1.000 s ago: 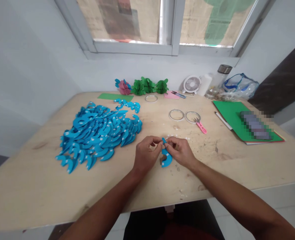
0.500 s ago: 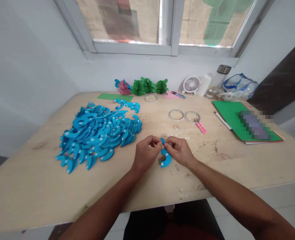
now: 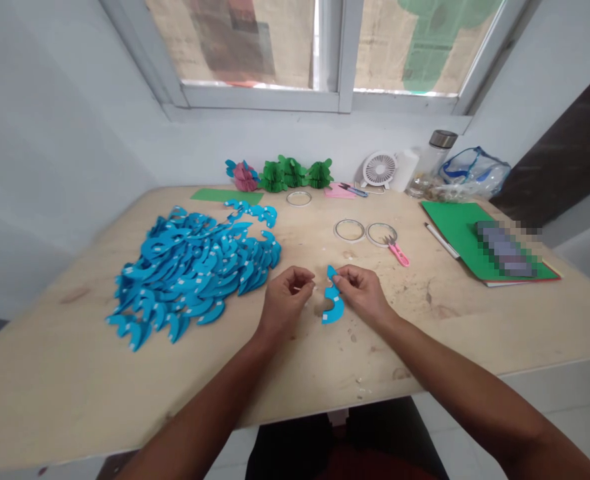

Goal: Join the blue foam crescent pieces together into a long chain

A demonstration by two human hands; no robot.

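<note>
My right hand [image 3: 359, 292] pinches the upper part of a blue curved paper cutout [image 3: 333, 310] that bears small white squares. The cutout is held over the table in front of me, its lower curve hanging open to the left. My left hand [image 3: 287, 300] is just left of it, apart from the paper, thumb and forefinger brought close together. A tiny whitish bit seems to be at those fingertips, too small to make out. Left of my hands lies a large heap of similar blue paper cutouts [image 3: 189, 267], many with white squares.
Beyond my hands lie tape rolls [image 3: 349, 231] and pink-handled snips [image 3: 399, 253]. Green paper ornaments [image 3: 292, 173], a small white fan [image 3: 379, 170] and a bottle [image 3: 435, 157] line the wall. At right are a pen [image 3: 442, 241] and a green folder [image 3: 455, 227] bearing a blurred object.
My left hand has drawn away from the blue paper cutout to the left. My right hand keeps its pinch on the cutout.
</note>
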